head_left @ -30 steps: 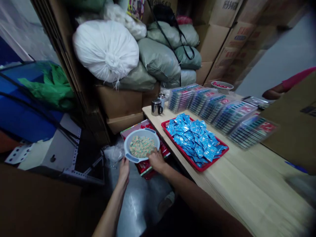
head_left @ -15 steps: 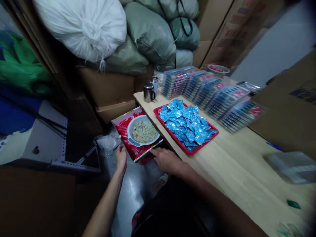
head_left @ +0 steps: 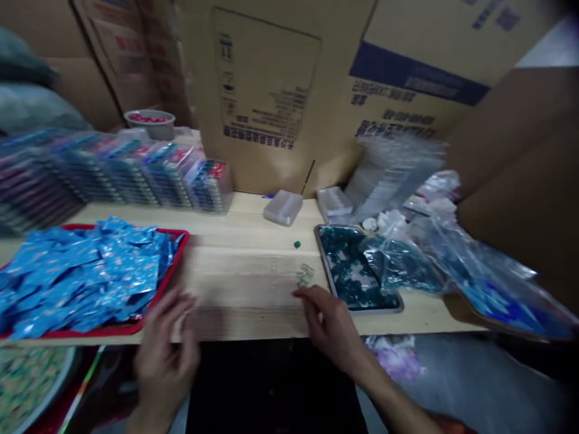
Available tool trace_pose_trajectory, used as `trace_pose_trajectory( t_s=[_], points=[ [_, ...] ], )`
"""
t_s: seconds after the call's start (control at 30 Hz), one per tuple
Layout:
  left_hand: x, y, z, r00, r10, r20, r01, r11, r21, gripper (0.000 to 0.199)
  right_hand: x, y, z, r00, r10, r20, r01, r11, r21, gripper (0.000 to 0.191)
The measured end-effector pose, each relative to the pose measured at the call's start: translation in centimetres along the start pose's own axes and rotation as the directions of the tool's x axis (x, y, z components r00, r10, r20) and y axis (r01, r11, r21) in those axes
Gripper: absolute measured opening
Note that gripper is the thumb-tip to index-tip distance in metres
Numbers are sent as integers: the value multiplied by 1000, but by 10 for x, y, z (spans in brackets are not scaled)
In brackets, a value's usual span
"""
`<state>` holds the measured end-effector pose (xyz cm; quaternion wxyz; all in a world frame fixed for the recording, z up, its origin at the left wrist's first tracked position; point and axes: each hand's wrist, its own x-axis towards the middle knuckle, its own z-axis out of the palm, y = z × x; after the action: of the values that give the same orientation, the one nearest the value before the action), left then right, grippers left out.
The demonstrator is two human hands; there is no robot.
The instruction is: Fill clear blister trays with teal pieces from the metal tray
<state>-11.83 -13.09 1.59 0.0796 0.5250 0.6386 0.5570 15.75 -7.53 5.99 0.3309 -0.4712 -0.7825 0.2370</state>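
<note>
My left hand (head_left: 165,358), blurred by motion, hovers at the table's front edge near the red basket (head_left: 181,241). Its fingers are apart and I see nothing in them. Blue foil packets (head_left: 104,271) are heaped in that basket. Over the wooden tabletop (head_left: 244,265), my right hand (head_left: 332,325) reaches its index finger toward a few small green-and-white pieces (head_left: 305,275); no held thing shows. Beyond them lies one small dark green piece (head_left: 297,244). To the right of this hand a grey-rimmed tray (head_left: 332,277) holds dark green pieces.
Stacked clear cases (head_left: 208,184) line the back left, near a grey bowl (head_left: 163,128) of red pieces. Clear plastic boxes (head_left: 283,208) stand before a big carton (head_left: 271,78). Plastic bags (head_left: 407,259) crowd the right. Below left is a bowl (head_left: 67,374) of small pieces.
The view has swung right along the table. Both hands have left the open box with the pale bowl: the right is now above the tabletop, the left at its front edge.
</note>
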Motion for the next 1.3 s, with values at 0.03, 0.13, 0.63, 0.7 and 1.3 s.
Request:
trace_pose_trajectory(
  t_s=[0.03, 0.13, 0.63, 0.7, 1.3],
  points=[
    [7, 11, 25, 988, 81, 133, -80, 997, -8, 25, -3, 12, -9, 995, 42, -85, -44, 999, -24, 29],
    [22, 26, 89, 910, 123, 396, -149, 988, 36, 28, -7, 40, -16, 984, 131, -124, -149, 977, -150, 32],
    [21, -17, 154, 736, 106, 668, -441, 825, 355, 49, 48, 84, 42, 986, 115, 122, -22, 809, -588, 36],
    [26, -19, 151, 718, 101, 689, -438, 835, 334, 48, 57, 86, 41, 975, 172, 139, -65, 823, -564, 38],
    [58, -57, 140, 705, 216, 676, -415, 898, 145, 63, 26, 118, -60, 878, 474, 70, -328, 700, -634, 62]
  ],
)
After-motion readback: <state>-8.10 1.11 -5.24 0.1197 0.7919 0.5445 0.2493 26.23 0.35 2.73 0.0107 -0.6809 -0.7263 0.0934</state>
